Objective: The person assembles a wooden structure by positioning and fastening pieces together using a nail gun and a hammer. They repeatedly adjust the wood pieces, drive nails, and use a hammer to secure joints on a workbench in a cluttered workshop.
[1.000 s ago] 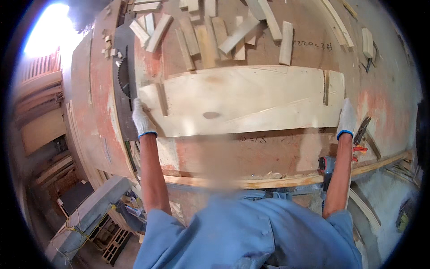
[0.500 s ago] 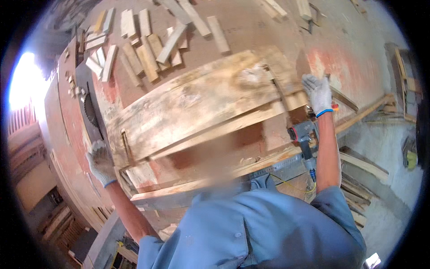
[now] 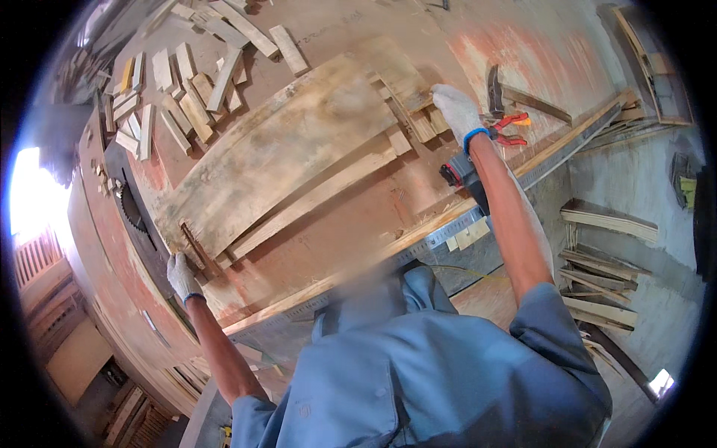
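Note:
A wide, pale wooden board with dark stains lies slanted across the worktable on top of a narrower wooden strip. My left hand, in a white knit glove with a blue cuff, has its fingers curled at the near-left end of this wooden assembly. Gloved the same way, my right hand closes on the far-right end, by a crosspiece. Beside my right forearm rests a nail gun, partly hidden by the arm. Red-handled pliers lie just right of that hand.
Several short wood offcuts are scattered at the far left. A toothed saw blade stands out of the table on the left. A dark curved tool lies beyond the pliers. A wooden strip and metal ruler run along the near edge.
Both hands have come in from beside the wooden assembly and closed on its ends. The view has turned, shifting the whole table in it. The pliers, mostly covered before, now show.

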Tool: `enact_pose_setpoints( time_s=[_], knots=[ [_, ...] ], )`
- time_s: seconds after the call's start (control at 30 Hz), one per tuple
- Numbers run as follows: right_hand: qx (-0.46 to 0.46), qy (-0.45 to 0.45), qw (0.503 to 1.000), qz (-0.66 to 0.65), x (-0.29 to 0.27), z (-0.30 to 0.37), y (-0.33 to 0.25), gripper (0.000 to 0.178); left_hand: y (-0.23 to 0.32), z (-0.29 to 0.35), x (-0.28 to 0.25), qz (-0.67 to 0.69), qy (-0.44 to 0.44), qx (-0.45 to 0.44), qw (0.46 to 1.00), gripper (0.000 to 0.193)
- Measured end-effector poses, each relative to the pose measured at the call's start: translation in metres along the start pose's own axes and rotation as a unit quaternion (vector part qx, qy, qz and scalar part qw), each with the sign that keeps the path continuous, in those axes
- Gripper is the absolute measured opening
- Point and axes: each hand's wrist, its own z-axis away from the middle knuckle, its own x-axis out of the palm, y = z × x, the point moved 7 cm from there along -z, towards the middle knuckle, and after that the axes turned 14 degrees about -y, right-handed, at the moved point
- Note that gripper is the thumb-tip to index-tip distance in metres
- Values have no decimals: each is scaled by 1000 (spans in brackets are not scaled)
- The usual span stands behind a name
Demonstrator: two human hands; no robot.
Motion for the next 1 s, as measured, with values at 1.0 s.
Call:
enact_pose_setpoints(
  time_s=[1.0],
  knots=[
    [-24,61,998,19,1,73,26,34,-8,77,18,-177,-111,98,973,67]
  ],
)
